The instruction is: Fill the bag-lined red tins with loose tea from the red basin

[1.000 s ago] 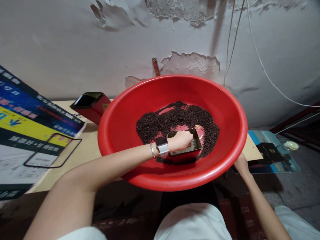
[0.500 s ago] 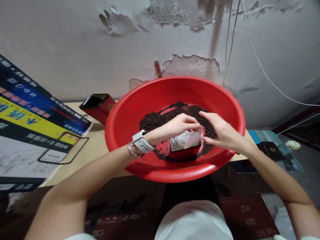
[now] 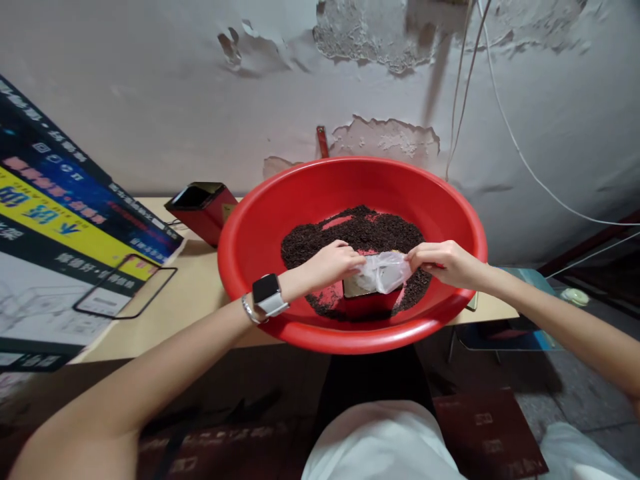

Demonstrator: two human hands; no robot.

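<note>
A translucent plastic bag [image 3: 387, 272] is stretched between my two hands above the middle of a red basin [image 3: 353, 341]. My left hand [image 3: 333, 260], with a watch on its wrist, pinches the bag's left side. At its right edge, the fingers of my right hand [image 3: 440, 260] are closed on the plastic. Directly beneath the bag is a tin [image 3: 353, 288] with a gold-coloured rim, partly covered by the plastic. Dark loose material like tea leaves [image 3: 385, 230] lies around the tin on the basin floor.
A red open-topped tin box [image 3: 203, 217] stands left of the basin on the wooden table [image 3: 200, 287]. Further left is a large printed box [image 3: 65, 253] with a wire handle [image 3: 127, 287]. White cables [image 3: 520, 143] hang along the peeling wall. A blue stool [image 3: 530, 340] is at right.
My right hand was spread apart from the bag and now grips its right edge. The bag is pulled wider between both hands. My left wrist has turned, showing the watch face.
</note>
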